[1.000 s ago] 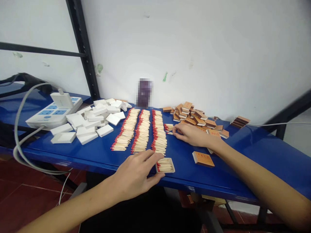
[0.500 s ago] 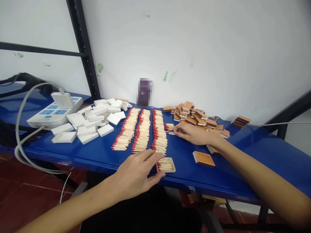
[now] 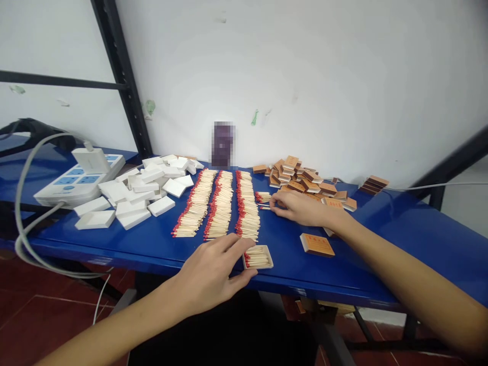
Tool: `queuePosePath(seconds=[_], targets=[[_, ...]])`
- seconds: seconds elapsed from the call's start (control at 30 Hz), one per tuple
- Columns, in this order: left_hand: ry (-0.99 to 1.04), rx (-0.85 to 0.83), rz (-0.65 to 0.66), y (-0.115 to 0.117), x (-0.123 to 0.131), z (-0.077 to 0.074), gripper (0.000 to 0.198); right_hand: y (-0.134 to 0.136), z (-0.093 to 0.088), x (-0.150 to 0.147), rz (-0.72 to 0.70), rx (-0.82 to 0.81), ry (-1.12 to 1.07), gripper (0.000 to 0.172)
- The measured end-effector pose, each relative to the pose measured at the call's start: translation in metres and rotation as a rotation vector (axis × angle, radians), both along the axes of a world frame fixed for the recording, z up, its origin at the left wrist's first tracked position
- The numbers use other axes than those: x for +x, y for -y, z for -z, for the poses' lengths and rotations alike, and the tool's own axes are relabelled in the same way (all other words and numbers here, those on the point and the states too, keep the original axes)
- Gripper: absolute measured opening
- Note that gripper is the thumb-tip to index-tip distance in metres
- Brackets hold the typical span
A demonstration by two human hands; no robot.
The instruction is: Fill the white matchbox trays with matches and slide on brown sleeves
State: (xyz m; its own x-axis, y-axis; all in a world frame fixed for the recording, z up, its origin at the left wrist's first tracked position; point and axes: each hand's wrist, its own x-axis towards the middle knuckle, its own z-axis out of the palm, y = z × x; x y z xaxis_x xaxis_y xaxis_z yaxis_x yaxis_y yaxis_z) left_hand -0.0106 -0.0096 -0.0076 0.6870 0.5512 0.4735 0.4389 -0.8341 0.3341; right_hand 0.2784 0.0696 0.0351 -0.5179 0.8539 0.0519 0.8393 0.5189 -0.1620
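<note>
Near the table's front edge, my left hand [image 3: 219,269] has its thumb and fingers closed on the sides of a white matchbox tray [image 3: 271,258]. Red-tipped matches [image 3: 257,257] lie inside that tray. My right hand [image 3: 292,207] is closed in a pinch at the tail end of a match [image 3: 264,207], beside a small bunch of matches [image 3: 264,196]. Three long rows of matches lie to the left: a left row [image 3: 196,203], a middle row [image 3: 220,203] and a right row [image 3: 247,203]. An orange matchbox cover [image 3: 317,245] lies below my right wrist.
White empty trays [image 3: 133,195] are heaped at the left, next to a power strip [image 3: 68,185] with a plugged-in charger [image 3: 90,160] and cables. Orange covers [image 3: 292,175] form a pile at the back right. A small stack of boxes [image 3: 374,184] stands farther right on the blue table [image 3: 412,239].
The view has shifted slightly, moving everything a little to the left. My left hand keeps its hold on the tray. My right hand stays by the small bunch, with little visible movement.
</note>
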Motion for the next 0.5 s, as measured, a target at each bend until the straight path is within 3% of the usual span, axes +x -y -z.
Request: queuePosePath(seconds=[0.3,0.5], targets=[[-0.005,0.023,-0.006,-0.002,0.000,-0.003,0.033,0.003,0.000,0.000,0.016,0.028,0.096,0.020],[0.009,0.025,-0.023,0.000,0.000,0.001,0.043,0.052,-0.023,-0.024,-0.008,-0.016,0.000,0.016]])
